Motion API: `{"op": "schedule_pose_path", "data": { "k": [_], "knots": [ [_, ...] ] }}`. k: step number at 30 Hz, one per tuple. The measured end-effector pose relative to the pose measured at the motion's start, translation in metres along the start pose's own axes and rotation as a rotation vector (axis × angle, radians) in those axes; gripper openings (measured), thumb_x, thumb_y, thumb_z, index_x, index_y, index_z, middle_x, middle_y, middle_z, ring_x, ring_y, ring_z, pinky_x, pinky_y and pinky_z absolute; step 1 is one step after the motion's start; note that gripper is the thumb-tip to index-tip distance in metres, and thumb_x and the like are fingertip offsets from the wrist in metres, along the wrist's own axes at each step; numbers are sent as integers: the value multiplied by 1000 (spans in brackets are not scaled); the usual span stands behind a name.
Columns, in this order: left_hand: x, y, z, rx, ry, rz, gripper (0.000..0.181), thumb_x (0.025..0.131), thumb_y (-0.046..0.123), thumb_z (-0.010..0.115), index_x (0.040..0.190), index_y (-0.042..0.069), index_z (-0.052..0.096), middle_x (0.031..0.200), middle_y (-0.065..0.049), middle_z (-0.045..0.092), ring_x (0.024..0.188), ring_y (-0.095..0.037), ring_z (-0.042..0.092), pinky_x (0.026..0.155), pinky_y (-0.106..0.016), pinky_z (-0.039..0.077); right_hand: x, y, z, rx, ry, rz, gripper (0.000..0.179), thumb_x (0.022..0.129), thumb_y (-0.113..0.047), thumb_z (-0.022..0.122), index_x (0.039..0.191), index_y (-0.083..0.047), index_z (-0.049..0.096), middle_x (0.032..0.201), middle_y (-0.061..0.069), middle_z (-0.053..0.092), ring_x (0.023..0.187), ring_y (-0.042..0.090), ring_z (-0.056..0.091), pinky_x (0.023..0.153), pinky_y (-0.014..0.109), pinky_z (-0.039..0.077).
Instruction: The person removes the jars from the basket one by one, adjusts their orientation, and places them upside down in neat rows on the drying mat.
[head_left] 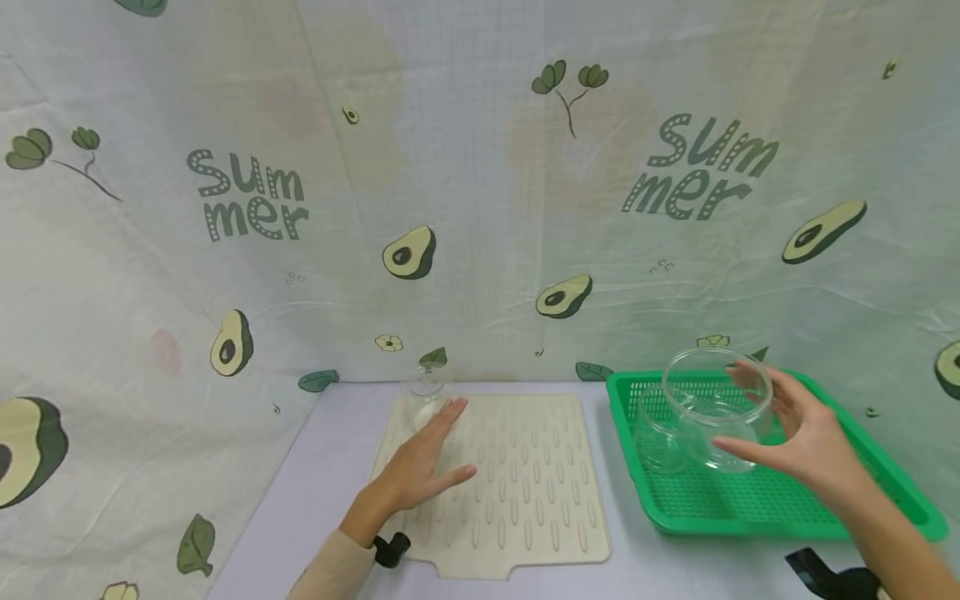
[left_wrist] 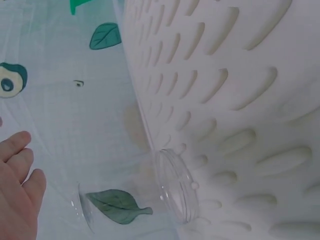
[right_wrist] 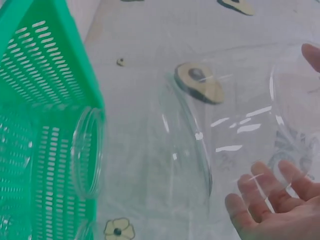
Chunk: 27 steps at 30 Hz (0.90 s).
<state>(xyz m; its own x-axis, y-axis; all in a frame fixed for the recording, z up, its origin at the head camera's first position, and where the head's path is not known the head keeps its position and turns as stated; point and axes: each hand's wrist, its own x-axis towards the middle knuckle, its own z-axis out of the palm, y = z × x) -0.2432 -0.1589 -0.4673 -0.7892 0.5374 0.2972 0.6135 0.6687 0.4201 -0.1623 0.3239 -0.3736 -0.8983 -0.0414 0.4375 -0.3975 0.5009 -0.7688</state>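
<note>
I'm gripping the jar (head_left: 712, 421) with my right hand (head_left: 806, 425), thumb on the near side, fingers curling round the far side. Jar is sitting at 9 o'clock from that palm, mouth up, axis near vertical. No real long axis; it's looking about as wide as tall. It's hanging over the basket's (head_left: 660, 523) left half, and the right wrist view is showing its base clear of the cup (right_wrist: 90, 160) in there.

Relation I'm counting as key: jar to mat (head_left: 517, 492). Mat is lying at roughly 8 to 9 o'clock from the jar, with a strip of worktop (head_left: 675, 575) separating mat and basket.

Left hand (head_left: 420, 467) is hovering over the mat's left half, fingers straight, thumb splayed, gripping nothing. It's the nearer hand to the glass (head_left: 427, 392), which is standing at the mat's 11 o'clock corner, around 12 o'clock from my left palm. Left wrist view is showing a gap there; can't tell if that glass is rim up or down.
</note>
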Motion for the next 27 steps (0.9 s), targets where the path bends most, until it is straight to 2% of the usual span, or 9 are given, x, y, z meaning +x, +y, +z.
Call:
{"op": "schedule_pose_path", "data": {
  "k": [5, 10, 12, 14, 15, 17, 19, 22, 27],
  "knots": [
    [1, 0, -7, -12, 14, -15, 95, 92, 61, 60, 162, 23, 10, 166, 6, 11, 151, -25, 16, 111, -57, 33, 10, -9, 13, -51, 14, 2, 101, 73, -1, 88, 156, -22, 35, 138, -14, 48, 123, -12, 37, 93, 0, 27],
    [1, 1, -14, -21, 18, -12, 95, 92, 62, 59, 162, 23, 9, 166, 1, 14, 150, -28, 17, 112, -57, 30, 18, -16, 26, -83, 7, 0, 101, 72, -7, 90, 155, -25, 36, 138, -17, 48, 122, -12, 37, 90, 3, 29],
    [0, 1, -17, -27, 21, -14, 94, 92, 61, 60, 162, 23, 10, 166, 1, 14, 151, -26, 16, 113, -57, 29, 21, -21, 32, -98, 1, 1, 101, 71, -9, 91, 155, -25, 36, 141, -12, 49, 130, -1, 39, 97, 10, 31],
    [1, 2, -21, -33, 30, -12, 94, 92, 60, 61, 162, 23, 11, 166, 1, 15, 150, -23, 16, 113, -56, 29, 25, -26, 36, -115, -11, 7, 103, 71, -12, 92, 156, -22, 35, 146, 0, 48, 135, 17, 39, 106, 29, 34],
    [1, 2, -22, -36, 34, -11, 93, 92, 59, 61, 162, 23, 11, 166, 2, 15, 150, -21, 16, 114, -55, 29, 28, -29, 39, -124, -17, 17, 104, 71, -14, 92, 157, -20, 33, 148, 7, 46, 135, 27, 39, 106, 40, 37],
    [2, 3, -24, -44, 42, -5, 93, 92, 59, 61, 162, 23, 11, 166, 2, 15, 150, -19, 16, 114, -54, 28, 32, -35, 43, -141, -28, 35, 105, 71, -17, 92, 157, -16, 31, 150, 19, 41, 131, 45, 38, 99, 60, 37],
    [3, 4, -25, -49, 43, 1, 93, 93, 58, 61, 162, 24, 11, 166, 3, 14, 150, -18, 16, 114, -54, 28, 36, -39, 48, -149, -34, 31, 106, 70, -19, 93, 156, -11, 32, 149, 24, 38, 127, 51, 37, 89, 68, 37],
    [4, 7, -27, -53, 44, 10, 92, 93, 59, 60, 162, 25, 9, 166, 7, 12, 150, -17, 15, 114, -53, 28, 41, -45, 55, -162, -31, -3, 104, 68, -21, 94, 153, -9, 36, 147, 22, 39, 125, 49, 38, 86, 68, 38],
    [8, 12, -28, -71, 60, 18, 93, 93, 59, 61, 162, 23, 10, 165, 9, 13, 150, -16, 16, 116, -51, 26, 46, -52, 67, -171, -16, -111, 100, 65, -18, 95, 149, -5, 42, 141, 19, 45, 121, 43, 42, 86, 64, 40]
  ]
}}
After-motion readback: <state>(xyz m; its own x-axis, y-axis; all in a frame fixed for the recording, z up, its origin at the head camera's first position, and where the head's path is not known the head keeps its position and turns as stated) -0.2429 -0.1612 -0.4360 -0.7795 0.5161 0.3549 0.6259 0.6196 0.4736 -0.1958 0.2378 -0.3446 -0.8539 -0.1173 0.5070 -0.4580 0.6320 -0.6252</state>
